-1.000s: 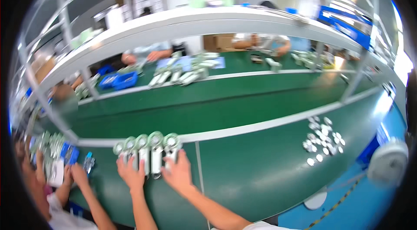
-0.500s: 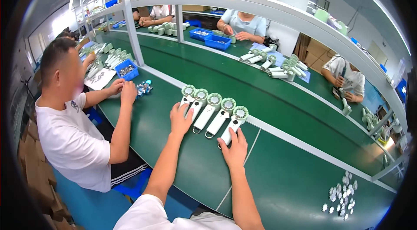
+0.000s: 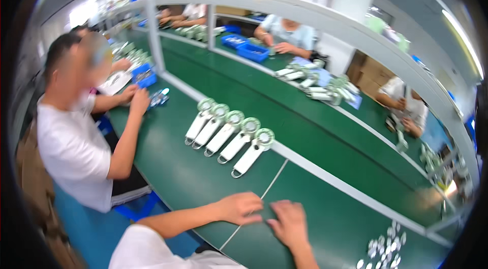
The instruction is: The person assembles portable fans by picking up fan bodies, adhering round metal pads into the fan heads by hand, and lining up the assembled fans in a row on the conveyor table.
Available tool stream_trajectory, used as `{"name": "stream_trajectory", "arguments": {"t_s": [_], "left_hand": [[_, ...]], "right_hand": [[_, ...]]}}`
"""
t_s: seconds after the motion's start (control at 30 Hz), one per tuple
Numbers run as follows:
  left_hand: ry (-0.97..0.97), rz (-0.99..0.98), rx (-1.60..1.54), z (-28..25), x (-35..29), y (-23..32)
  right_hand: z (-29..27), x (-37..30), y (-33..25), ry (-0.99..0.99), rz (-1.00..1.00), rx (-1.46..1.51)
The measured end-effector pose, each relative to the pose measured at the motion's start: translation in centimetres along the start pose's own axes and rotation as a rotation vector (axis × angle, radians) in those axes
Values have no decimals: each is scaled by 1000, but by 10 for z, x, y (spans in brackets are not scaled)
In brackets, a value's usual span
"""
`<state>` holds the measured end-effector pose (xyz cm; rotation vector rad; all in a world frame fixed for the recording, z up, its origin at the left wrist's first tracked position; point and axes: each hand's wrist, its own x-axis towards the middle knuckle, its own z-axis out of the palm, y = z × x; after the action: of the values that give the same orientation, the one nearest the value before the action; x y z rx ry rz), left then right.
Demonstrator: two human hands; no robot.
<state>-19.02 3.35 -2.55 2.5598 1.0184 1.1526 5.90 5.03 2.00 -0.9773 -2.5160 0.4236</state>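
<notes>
Several white handheld fans [image 3: 220,137] with round pale-green heads and wire loops at their handle ends lie side by side, slanting, on the green table [image 3: 168,157]. Both my hands are off them, lower and to the right. My left hand [image 3: 242,208] hovers near the table seam with its fingers stretched out and nothing in them. Close beside it is my right hand [image 3: 291,222], fingers apart and also holding nothing; motion blurs it slightly. At the lower right lies a scatter of small silvery, toothed discs [image 3: 382,248].
On my left a co-worker in a white shirt [image 3: 71,142] sits handling small parts, near a blue bin [image 3: 144,75]. A grey metal rail [image 3: 325,171] runs along the table's far side. Beyond the green belt [image 3: 305,121], more people work among fans and blue bins [image 3: 253,52].
Both hands have let go of the row of fans and moved down and to the right, close together. The view has shifted, so the fans appear farther left.
</notes>
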Motion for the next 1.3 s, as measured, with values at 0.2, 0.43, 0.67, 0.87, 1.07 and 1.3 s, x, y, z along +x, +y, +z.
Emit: {"name": "stream_trajectory", "arguments": {"t_s": [0.2, 0.43, 0.67, 0.87, 1.07, 1.3], "left_hand": [[-496, 187, -13, 42, 21, 40], [-768, 527, -196, 61, 49, 20], [-1150, 234, -182, 22, 60, 54], [-992, 352, -96, 28, 68, 45], [-1054, 434, -24, 26, 59, 45], [-986, 485, -21, 28, 70, 40]], "right_hand": [[-104, -103, 181, 416, 259, -351], [-246, -235, 508, 408, 606, -491], [-252, -180, 561, 340, 760, -687], [-280, -186, 596, 459, 999, -635], [-287, -85, 645, 640, 472, -821], [-295, -27, 694, 539, 714, -798]]}}
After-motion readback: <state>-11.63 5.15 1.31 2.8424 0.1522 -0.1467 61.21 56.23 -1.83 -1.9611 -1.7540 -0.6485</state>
